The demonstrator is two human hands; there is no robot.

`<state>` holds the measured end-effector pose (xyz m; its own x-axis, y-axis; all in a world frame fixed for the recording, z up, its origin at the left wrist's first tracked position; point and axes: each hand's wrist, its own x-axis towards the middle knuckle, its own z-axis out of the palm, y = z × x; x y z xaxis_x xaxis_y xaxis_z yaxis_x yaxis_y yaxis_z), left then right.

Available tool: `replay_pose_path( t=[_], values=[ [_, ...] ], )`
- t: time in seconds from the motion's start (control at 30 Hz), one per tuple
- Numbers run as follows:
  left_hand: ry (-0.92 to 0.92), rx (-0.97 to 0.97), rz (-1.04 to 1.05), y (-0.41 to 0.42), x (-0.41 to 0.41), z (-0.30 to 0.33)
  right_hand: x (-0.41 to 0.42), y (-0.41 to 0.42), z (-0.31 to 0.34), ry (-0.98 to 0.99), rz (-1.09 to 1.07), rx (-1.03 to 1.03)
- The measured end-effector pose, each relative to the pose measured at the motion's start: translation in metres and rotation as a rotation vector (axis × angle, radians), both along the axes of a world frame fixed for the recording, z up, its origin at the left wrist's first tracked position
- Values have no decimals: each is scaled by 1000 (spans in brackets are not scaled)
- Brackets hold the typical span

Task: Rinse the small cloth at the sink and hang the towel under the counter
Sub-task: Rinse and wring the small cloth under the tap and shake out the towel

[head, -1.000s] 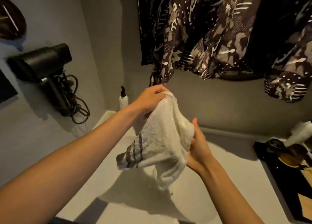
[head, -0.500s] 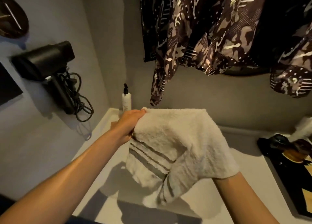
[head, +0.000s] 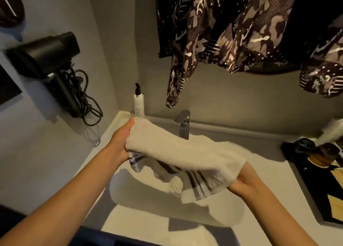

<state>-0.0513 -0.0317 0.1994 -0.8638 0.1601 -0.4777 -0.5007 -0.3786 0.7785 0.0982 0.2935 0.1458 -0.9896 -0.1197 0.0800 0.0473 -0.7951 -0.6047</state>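
Note:
A white terry towel (head: 178, 153) with dark stripes near one end is stretched between both hands above the white sink (head: 130, 218). My left hand (head: 120, 143) grips its far left corner. My right hand (head: 245, 182) holds the striped right end from below, partly hidden by the cloth. The towel is folded over lengthwise and sags in the middle, its striped edges hanging down. A chrome faucet (head: 183, 124) stands just behind the towel; no water is visible.
A white pump bottle (head: 138, 104) stands in the back left corner. A black hair dryer (head: 48, 60) with coiled cord hangs on the left wall. Patterned clothes (head: 232, 32) hang overhead. A dark tray (head: 315, 180) with items sits at the right.
The hands moved apart and lower, spreading the towel from a bunched clump into a long band over the sink. The view tilted down, revealing the faucet.

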Motion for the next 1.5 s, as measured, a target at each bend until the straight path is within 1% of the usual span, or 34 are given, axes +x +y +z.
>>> replay_pose_path(
  t=[0.03, 0.07, 0.1, 0.13, 0.17, 0.2, 0.27, 0.3, 0.33, 0.37, 0.47, 0.57, 0.6, 0.67, 0.7, 0.73, 0.77, 0.8, 0.87, 0.9, 0.93, 1.0, 1.03, 1.07, 1.13, 1.2, 1.27, 1.3, 1.33, 1.4, 1.43, 1.5],
  values=[
    [8, 15, -11, 2, 2, 4, 2, -7, 6, -90, -133, 66],
    [23, 54, -7, 5, 1, 3, 1, -20, 14, -217, -132, -25],
    [12, 81, 2, 5, 5, 6, 1, -25, 25, -325, -91, -223],
    [9, 129, 3, 9, 4, 8, 0, -31, 31, -330, -175, -229],
    [3, 128, -19, 11, 5, 12, -2, -38, 42, -348, -229, -156],
    [14, 117, -53, 12, 3, 14, -5, -47, 57, -366, -246, -22],
    [77, 22, -133, 11, 4, 29, -17, -52, 79, -407, -368, 406],
    [117, -55, -125, 5, 0, 34, -20, -49, 91, -397, -445, 565],
    [172, -130, -100, -2, -6, 37, -21, -42, 101, -389, -523, 654],
    [208, -215, -75, -9, -10, 41, -22, -34, 110, -387, -575, 668],
    [371, -521, -169, -21, -12, 57, -20, -19, 126, -375, -625, 701],
    [528, -802, -229, -24, -15, 83, -15, -18, 141, -268, -665, 872],
    [554, -851, -258, -24, -18, 91, -12, -15, 144, -208, -715, 963],
    [575, -902, -301, -26, -21, 111, -5, -7, 152, -50, -862, 1319],
    [569, -906, -302, -26, -25, 117, -3, -3, 156, -1, -944, 1488],
    [561, -873, -304, -27, -27, 122, -2, 1, 158, 48, -1009, 1554],
    [546, -786, -308, -27, -28, 127, -3, 5, 159, 72, -1024, 1552],
    [530, -670, -313, -26, -26, 133, -5, 10, 161, 70, -1018, 1485],
    [529, -440, -304, -25, -26, 141, -6, 18, 168, 10, -959, 1258],
    [545, -388, -284, -24, -24, 144, -6, 19, 171, -33, -927, 1161],
    [581, -391, -264, -22, -22, 147, -5, 19, 174, -69, -906, 1097],
    [680, -481, -199, -17, -18, 151, 0, 17, 180, -100, -896, 1033],
    [716, -492, -175, -15, -17, 153, 2, 17, 183, -109, -907, 1007],
    [733, -455, -165, -14, -17, 157, 5, 17, 187, -116, -921, 972],
    [696, -259, -187, -11, -15, 163, 8, 17, 196, -121, -947, 920],
    [679, -68, -171, -4, -15, 169, 11, 15, 201, -102, -986, 933],
    [745, 4, -108, 6, -13, 177, 13, 11, 204, -80, -1015, 949],
    [825, -51, -62, 10, -13, 180, 14, 9, 205, -83, -1020, 943],
    [947, -194, -8, 13, -15, 183, 14, 9, 205, -92, -1017, 931],
    [1206, -570, 121, 21, -16, 191, 18, 12, 201, -130, -1017, 897],
    [1290, -688, 197, 27, -13, 196, 20, 13, 198, -152, -1022, 893],
    [1397, -752, 294, 41, -2, 206, 26, 13, 186, -221, -1018, 926]
  ],
)
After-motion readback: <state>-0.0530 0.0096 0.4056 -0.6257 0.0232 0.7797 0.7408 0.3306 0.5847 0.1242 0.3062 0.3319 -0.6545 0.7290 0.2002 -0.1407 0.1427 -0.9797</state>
